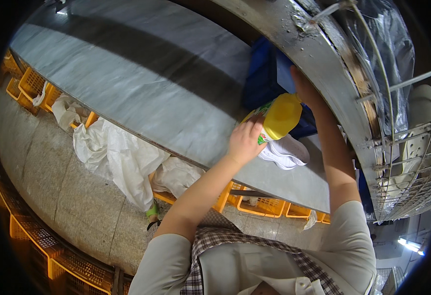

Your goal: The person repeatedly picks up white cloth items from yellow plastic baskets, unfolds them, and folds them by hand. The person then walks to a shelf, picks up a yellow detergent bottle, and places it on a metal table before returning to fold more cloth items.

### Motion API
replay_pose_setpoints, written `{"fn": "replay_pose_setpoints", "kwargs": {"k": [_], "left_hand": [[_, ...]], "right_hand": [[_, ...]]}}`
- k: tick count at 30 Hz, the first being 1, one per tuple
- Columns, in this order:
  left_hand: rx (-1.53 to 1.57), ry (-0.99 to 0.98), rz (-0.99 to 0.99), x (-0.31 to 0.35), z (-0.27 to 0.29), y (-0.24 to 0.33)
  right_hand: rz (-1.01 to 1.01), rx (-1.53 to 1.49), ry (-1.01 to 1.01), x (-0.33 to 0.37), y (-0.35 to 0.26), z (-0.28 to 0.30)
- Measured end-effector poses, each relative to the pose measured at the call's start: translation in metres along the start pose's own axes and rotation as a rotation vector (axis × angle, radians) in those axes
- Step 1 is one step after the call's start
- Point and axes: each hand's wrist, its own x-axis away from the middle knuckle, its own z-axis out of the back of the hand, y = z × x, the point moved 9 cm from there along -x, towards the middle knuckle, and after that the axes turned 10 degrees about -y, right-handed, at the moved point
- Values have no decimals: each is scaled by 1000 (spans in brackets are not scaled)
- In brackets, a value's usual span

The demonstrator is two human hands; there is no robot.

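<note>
My left hand is wrapped round a yellow plastic bottle with a green and white printed label. It holds the bottle tilted above the metal table, beside a blue bin. Just below the bottle, a white shoe rests on the table, partly covered by it. My right hand reaches up along the blue bin, under the curved metal edge. Its fingers stretch upward and look apart from the thumb, which is close to the bottle. The bin's inside is mostly hidden.
The long grey metal table runs across the view. Orange crates stand beneath it, with white plastic sheeting draped over some. On the right, a curved metal frame and a wire rack holding pale shoes stand close to my right arm.
</note>
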Motion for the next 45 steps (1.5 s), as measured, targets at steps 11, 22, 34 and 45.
{"fn": "replay_pose_setpoints", "kwargs": {"k": [11,22,34,45], "left_hand": [[-63,-101,22,4,-18,-7],[-14,-4,7,2,-7,-5],[-53,-16,11,4,-8,-2],[-46,-20,16,6,-8,1]], "right_hand": [[0,62,-32,-19,-5,-14],[-157,-216,-154,-17,54,-32],[-124,266,-149,-1,-8,11],[63,199,46,-2,-4,-9]]}}
